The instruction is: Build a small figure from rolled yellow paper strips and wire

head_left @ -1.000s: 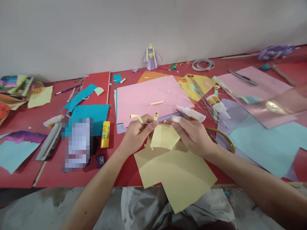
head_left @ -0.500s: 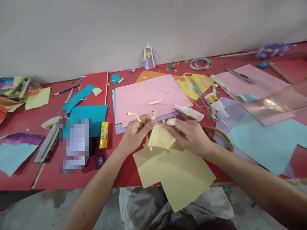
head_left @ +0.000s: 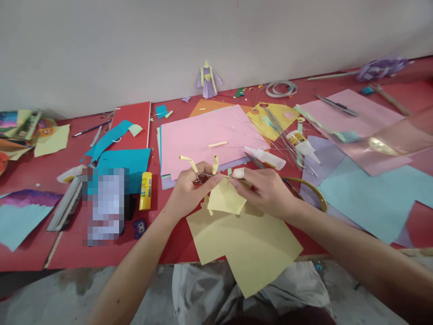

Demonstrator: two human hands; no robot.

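Note:
My left hand (head_left: 189, 189) is closed in a pinch on a thin wire with pale yellow paper strips (head_left: 189, 161) curling off it. My right hand (head_left: 267, 189), with a white bandage on one fingertip, pinches the same wire from the right and holds a small yellow paper piece (head_left: 226, 201) hanging under it. Both hands hover over larger yellow paper sheets (head_left: 250, 246) that overhang the red table's (head_left: 84, 250) front edge.
A pink paper stack (head_left: 203, 135) lies just behind the hands. A yellow glue stick (head_left: 146, 190), teal paper (head_left: 125, 160) and a blurred object lie left. Glue bottles (head_left: 267, 157), wires and scissors lie right, with light blue paper (head_left: 368, 198). A small paper doll (head_left: 207, 80) stands by the wall.
Both hands have shifted slightly left and away from me, keeping their pinch. The small yellow piece has moved with them.

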